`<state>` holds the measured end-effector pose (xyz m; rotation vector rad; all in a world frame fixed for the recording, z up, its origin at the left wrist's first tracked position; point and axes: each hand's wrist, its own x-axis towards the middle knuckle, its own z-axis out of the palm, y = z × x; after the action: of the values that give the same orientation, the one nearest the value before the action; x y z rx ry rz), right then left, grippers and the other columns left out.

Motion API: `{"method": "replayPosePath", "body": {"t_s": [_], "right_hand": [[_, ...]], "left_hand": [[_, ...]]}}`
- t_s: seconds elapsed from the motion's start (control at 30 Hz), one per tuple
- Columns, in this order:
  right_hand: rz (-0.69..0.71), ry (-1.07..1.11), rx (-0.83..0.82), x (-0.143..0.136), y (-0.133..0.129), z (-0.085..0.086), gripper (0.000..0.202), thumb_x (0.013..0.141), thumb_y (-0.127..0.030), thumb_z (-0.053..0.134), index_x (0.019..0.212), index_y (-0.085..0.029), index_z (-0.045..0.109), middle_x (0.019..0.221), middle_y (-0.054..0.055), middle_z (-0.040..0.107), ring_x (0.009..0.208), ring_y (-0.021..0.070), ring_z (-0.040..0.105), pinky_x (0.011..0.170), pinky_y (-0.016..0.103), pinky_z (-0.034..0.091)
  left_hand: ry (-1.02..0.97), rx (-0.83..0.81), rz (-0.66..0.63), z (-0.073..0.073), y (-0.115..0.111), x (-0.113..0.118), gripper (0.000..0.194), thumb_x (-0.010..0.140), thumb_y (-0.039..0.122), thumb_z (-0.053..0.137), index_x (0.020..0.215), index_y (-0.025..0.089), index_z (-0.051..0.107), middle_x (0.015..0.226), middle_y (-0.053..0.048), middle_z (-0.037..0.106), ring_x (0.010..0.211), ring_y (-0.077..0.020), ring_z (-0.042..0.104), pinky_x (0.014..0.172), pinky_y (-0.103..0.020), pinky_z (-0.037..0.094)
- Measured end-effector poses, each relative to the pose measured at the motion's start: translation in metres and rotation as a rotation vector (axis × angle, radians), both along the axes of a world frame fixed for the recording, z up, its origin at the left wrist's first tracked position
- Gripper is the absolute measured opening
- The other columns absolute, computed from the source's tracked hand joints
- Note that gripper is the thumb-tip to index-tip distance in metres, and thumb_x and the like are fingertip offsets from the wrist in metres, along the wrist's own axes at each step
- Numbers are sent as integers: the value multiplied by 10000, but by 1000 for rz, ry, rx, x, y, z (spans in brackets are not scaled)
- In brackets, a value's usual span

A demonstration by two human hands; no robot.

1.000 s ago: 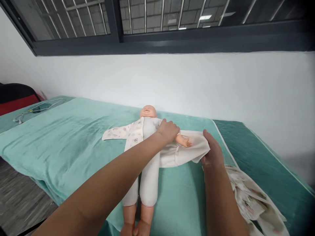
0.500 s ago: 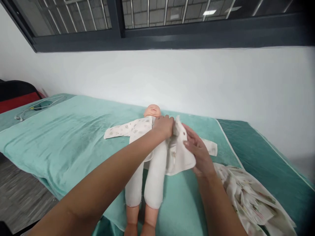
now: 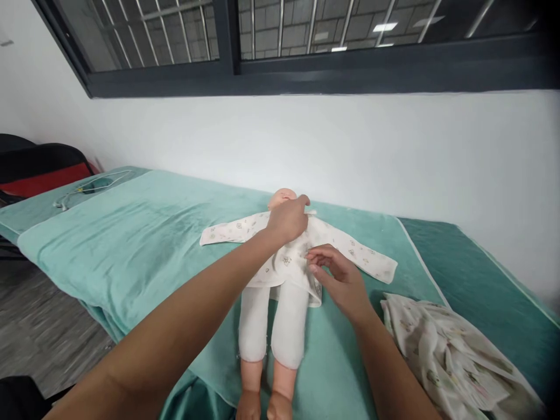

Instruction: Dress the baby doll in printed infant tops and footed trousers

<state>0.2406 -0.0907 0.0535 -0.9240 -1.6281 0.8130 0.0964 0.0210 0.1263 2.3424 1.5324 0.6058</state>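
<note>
A baby doll lies on its back, its head (image 3: 281,196) toward the wall and its white-trousered legs (image 3: 289,326) toward me. It wears a white, small-print baby shirt (image 3: 286,265), sleeves spread to both sides. My left hand (image 3: 287,220) reaches across the chest and closes at the shirt's collar; its fingertips are mostly hidden. Lower down, by the shirt's right edge, my right hand (image 3: 339,277) has bent fingers with the thumb apart from them. Nothing shows in its grasp. The shirt front lies across the chest, partly covered by my left hand.
A crumpled printed cloth (image 3: 450,350) rests to the right on the green-sheeted bed (image 3: 144,251). Pale cables (image 3: 94,186) lie at the far left corner, near a black and red chair (image 3: 48,169). A white wall (image 3: 350,151) borders the back.
The shirt's right front panel, lifted between both hands before, now lies over the doll's chest. My right hand has left that panel and come inward; the right sleeve now shows fully. The view has shifted slightly.
</note>
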Motion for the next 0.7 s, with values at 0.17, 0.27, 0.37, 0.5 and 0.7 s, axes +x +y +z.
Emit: {"method": "replayPosePath", "body": {"t_s": [0.17,0.27,0.37,0.5,0.7], "right_hand": [[-31,-413,190,-10,-4,2,348,826,-336,762,1113,-253,584,1116,78,581,1047,249,550,876,399,470],[-49,-517,234,-16,-9,2,107,913,-270,647,990,-232,584,1020,72,589,991,238,556,851,399,457],[-22,-477,191,-16,-17,-2,56,953,-232,569,901,-225,589,915,52,592,859,202,557,739,353,445],[47,-289,56,-10,-26,-8,91,940,-268,609,859,-232,630,829,28,591,739,173,541,638,321,414],[-91,2,4,-1,-21,-17,108,956,-291,577,880,-244,637,850,23,596,790,180,550,707,333,426]], "left_hand": [[-100,-87,193,-11,6,-26,387,873,180,462,1250,233,532,1091,-77,694,919,-248,647,704,-340,448],[-186,12,213,-26,2,-41,312,882,199,476,1182,213,564,1140,-87,661,944,-232,624,729,-335,446],[-309,108,249,-44,-8,-56,240,885,209,493,1101,209,599,1051,-65,652,935,-207,602,796,-327,450],[-546,107,310,-70,-23,-76,186,924,264,467,1007,204,622,998,-53,660,941,-193,596,859,-328,449],[-720,-70,336,-106,-57,-103,253,962,353,427,971,193,623,1001,-50,679,934,-192,598,866,-334,442]]}}
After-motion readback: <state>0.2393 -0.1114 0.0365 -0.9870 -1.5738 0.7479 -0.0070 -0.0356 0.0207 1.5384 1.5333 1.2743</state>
